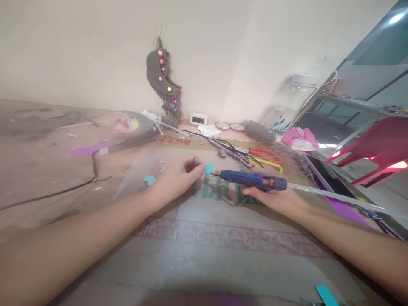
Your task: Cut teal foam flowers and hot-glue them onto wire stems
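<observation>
holding a small teal piece (pixel 209 168) at the fingertips, the left hand (pixel 185 173) is drawn to a pinch, thumb and forefinger together. only the piece's edge seems gripped, probably to leave its face free and the skin away from heat. it sits over the middle of the translucent sheet (pixel 204 259).

the right hand (pixel 270 196) is wrapped around a blue glue gun (pixel 251 179), fingers partly hidden behind the body. the gun lies nearly level, metal nozzle (pixel 215 174) just beside the piece; contact between them, cannot tell. a long clear glue stick (pixel 321 192) runs out of the back, its length likely the reason the tail points off to the right, out of the way. both forearms come in low from the near side, perhaps for steadiness.

more teal cut-outs (pixel 149 180) lie left of the left hand, presumably within easy pick-up. sheet covers printed lettering and, i'd judge, guards the counter (pixel 54 178) from drips.

farther out: orange-handled scissors (pixel 266 154) beside a yellow handle (pixel 270 165), pushed beyond the working patch. grey yarn (pixel 259 131) and a small white clock (pixel 198 118) near the wall. a grey crescent ornament (pixel 157 74) stands against the wall, dotted with coloured balls, maybe set upright for reference.
</observation>
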The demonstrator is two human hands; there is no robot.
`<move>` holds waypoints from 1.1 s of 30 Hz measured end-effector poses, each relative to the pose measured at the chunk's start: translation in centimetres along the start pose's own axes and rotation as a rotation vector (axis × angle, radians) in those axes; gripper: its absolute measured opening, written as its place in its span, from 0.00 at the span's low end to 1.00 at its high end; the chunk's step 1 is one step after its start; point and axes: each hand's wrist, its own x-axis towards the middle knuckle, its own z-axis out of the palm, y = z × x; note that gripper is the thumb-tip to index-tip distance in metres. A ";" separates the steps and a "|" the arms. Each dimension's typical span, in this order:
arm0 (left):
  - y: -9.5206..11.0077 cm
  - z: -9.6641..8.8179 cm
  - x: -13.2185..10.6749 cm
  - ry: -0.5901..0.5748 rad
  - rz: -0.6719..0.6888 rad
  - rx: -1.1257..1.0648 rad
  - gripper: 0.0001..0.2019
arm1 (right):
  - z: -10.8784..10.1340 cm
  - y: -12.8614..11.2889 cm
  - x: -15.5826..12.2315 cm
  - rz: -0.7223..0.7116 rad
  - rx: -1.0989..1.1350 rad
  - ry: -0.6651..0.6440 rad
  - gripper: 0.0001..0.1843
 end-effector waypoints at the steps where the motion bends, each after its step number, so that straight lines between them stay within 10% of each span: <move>1: 0.0 0.0 0.0 -0.006 -0.001 -0.005 0.11 | 0.1 0.1 0.0 -0.001 -0.016 0.018 0.17; 33: -0.2 0.0 0.2 -0.030 0.000 -0.031 0.10 | 0.2 0.1 0.1 0.007 -0.019 0.039 0.19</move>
